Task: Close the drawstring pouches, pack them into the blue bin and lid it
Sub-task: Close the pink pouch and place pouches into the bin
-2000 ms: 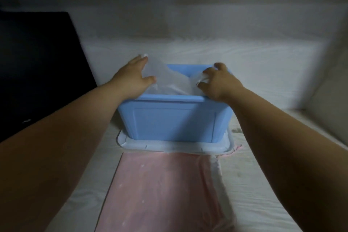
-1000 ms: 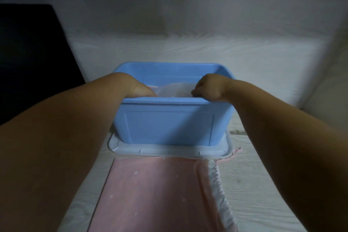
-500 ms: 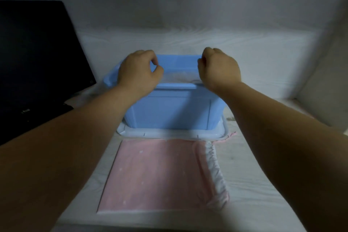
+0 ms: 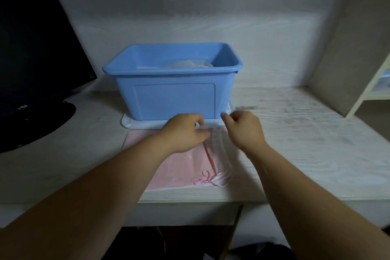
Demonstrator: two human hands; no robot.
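Flanking blue bin (image 4: 173, 99), black monitor (image 4: 35, 48) left, white shelf (image 4: 371, 88) right

bin (image 4: 173, 99) plain light blue — pouch (image 4: 185, 169) pale pink, faint white dots, pink bow; bench (image 4: 306, 133) whitish woodgrain — monitor (image 4: 31, 48) black.

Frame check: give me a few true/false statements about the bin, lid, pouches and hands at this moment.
1. A white pouch lies inside the blue bin. True.
2. The bin is lidded. False: its top is open, and the white lid lies under it.
3. The pink pouch lies on the desk in front of the bin. True.
4. Both hands are inside the bin. False: the left hand and right hand are over the pink pouch's far end.
5. The monitor stands right of the bin. False: it stands left.
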